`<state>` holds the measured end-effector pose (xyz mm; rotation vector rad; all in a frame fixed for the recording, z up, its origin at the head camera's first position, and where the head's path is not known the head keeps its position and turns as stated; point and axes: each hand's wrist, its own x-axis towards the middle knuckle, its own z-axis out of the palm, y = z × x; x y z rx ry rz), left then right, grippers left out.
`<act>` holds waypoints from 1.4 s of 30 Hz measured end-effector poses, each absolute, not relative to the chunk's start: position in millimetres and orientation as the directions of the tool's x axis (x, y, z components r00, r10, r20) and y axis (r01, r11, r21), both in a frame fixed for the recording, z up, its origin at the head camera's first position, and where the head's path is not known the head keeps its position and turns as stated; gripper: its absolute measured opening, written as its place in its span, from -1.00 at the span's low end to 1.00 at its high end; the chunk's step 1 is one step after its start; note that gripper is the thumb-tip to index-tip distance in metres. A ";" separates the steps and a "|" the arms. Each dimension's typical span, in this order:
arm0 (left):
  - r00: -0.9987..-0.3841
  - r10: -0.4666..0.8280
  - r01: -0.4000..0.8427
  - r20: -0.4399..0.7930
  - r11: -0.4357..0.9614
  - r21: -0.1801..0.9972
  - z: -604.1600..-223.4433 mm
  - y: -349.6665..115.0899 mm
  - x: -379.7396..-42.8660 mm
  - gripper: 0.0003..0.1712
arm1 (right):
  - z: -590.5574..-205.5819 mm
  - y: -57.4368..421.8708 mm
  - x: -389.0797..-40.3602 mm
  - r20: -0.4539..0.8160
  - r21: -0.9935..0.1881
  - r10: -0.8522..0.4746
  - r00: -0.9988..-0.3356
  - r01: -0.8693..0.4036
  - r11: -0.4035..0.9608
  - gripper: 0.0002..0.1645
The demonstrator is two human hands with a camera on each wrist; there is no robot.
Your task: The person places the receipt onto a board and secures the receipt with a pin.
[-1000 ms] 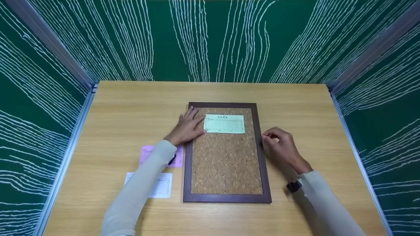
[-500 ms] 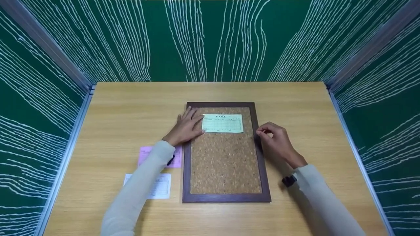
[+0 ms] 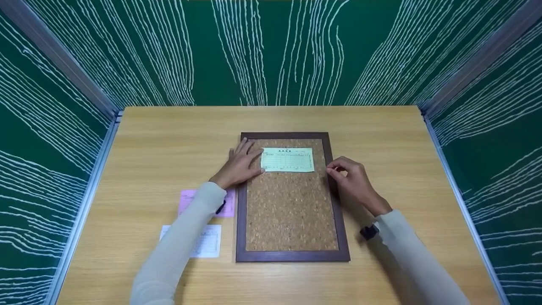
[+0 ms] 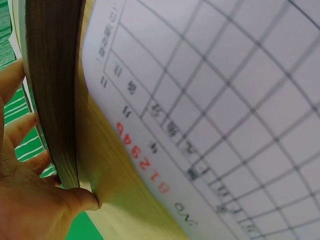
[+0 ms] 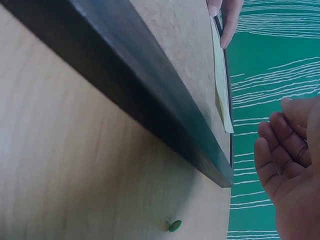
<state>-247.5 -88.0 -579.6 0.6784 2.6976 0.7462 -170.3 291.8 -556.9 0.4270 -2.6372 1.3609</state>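
A brown-framed cork board (image 3: 292,212) lies on the table, with a pale green printed slip (image 3: 288,160) on its upper part. My left hand (image 3: 240,166) rests spread over the board's left frame, thumb and index finger at the slip's left edge. At the right frame, level with the slip's lower right corner, is my right hand (image 3: 351,178), thumb and index fingertips brought together. I cannot tell whether something small sits between them. The right wrist view shows its other fingers curled, and the slip's near end standing slightly off the cork.
Left of the board lie a pink slip (image 3: 226,205) and a white printed slip (image 3: 211,241), both partly under the left sleeve. A green thumbtack (image 5: 174,226) is on the table beside the frame's right side. Green walls with white lines surround the wooden table (image 3: 169,140).
My right hand has moved left and slightly up, from beside the board to its right frame. The left hand stays at the slip's left edge.
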 end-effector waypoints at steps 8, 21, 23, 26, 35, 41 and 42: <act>-0.857 0.501 0.367 -0.123 0.759 0.537 -579.9 -87.0 -247.0 -0.12 | -554.0 283.4 -176.2 0.243 -0.782 -0.241 -0.939 -0.337 0.525 -0.93; -0.855 0.509 0.379 -0.102 0.747 0.547 -579.3 -84.9 -247.1 -0.13 | -554.3 271.2 -188.4 0.185 -0.799 -0.290 -0.939 -0.315 0.512 -0.90; -0.853 0.511 0.379 -0.102 0.743 0.551 -578.8 -84.6 -246.8 -0.12 | -554.4 271.2 -190.3 0.174 -0.804 -0.295 -0.940 -0.308 0.509 -0.89; -0.854 0.507 0.367 -0.116 0.746 0.556 -578.7 -84.1 -246.5 -0.12 | -554.2 271.2 -192.6 0.159 -0.807 -0.303 -0.940 -0.300 0.508 -0.88; -0.858 0.500 0.361 -0.120 0.752 0.551 -579.0 -85.4 -247.6 -0.12 | -551.0 268.4 -203.1 0.157 -0.801 -0.322 -0.933 -0.311 0.511 -0.85; -0.861 0.496 0.358 -0.113 0.749 0.557 -578.3 -87.9 -247.3 -0.12 | -550.8 265.1 -210.6 0.120 -0.802 -0.310 -0.943 -0.276 0.530 -0.82; -0.862 0.493 0.356 -0.114 0.751 0.557 -578.0 -88.5 -246.9 -0.12 | -550.5 264.0 -211.6 0.115 -0.800 -0.312 -0.943 -0.274 0.534 -0.82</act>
